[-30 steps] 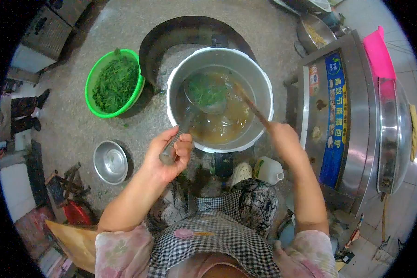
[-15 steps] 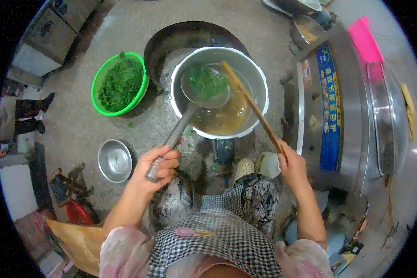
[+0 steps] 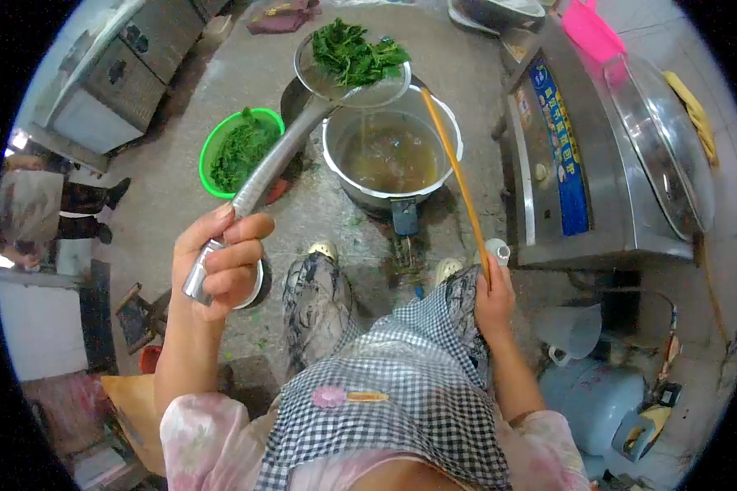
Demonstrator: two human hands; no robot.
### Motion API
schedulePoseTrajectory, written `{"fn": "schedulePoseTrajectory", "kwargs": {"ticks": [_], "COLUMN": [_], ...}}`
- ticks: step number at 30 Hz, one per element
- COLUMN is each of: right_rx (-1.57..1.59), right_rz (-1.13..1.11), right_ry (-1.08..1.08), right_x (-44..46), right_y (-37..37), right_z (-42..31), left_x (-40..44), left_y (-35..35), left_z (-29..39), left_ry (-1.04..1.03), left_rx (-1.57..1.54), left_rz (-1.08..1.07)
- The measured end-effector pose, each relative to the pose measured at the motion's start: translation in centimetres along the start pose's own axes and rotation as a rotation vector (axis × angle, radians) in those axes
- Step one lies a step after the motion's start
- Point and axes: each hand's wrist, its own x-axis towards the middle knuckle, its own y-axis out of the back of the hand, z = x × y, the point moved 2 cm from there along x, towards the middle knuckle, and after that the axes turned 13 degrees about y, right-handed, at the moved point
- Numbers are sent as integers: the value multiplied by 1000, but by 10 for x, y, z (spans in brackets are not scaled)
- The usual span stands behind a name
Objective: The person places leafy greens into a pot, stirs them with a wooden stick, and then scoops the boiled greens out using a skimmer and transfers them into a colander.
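Note:
My left hand (image 3: 221,262) is closed around the metal handle of a strainer ladle (image 3: 274,155). Dark leafy greens (image 3: 352,56) lie heaped in its mesh bowl, raised above the far side of the pot. In the deep metal pot (image 3: 354,186) there is brownish, cloudy liquid, and a thin stream seems to fall into it from the ladle. Long wooden chopsticks (image 3: 458,176) are gripped in my right hand (image 3: 495,296), their tips pointing up over the pot's right rim.
Left of the pot stands a bright green basin (image 3: 204,157) of more greens. A metal bowl (image 3: 259,286) is mostly hidden behind my left hand. On the right is a steel appliance (image 3: 622,204), with a gas cylinder (image 3: 590,397) below it. Another person's legs (image 3: 86,213) show at far left.
My left hand has lifted the strainer ladle with the greens out of the pot's liquid, up and away. The chopsticks have swung more upright, out of the liquid, and my right hand sits slightly lower.

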Motion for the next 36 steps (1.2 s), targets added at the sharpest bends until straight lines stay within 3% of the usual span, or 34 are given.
{"fn": "schedulePoseTrajectory", "kwargs": {"ticks": [7, 15, 17, 25, 31, 36], "right_rx": [-68, -64, -58, -42, -13, -28], "right_rz": [62, 17, -7, -19, -127, -160], "right_ry": [37, -10, -10, -5, -91, -96], "right_x": [0, 0, 0, 10, 17, 18], "right_y": [1, -3, -4, -6, -9, -11], "right_z": [9, 23, 22, 15, 17, 18], "left_x": [13, 107, 132, 202, 220, 228], "left_y": [-4, 73, 85, 115, 118, 141], "left_z": [-16, -33, -39, -41, -25, -2], "left_ry": [41, 120, 140, -86, -257, -243], "left_rx": [-58, -383, -582, -566, -572, -459], "left_rz": [-58, -2, -20, 110, 348, 319]}}
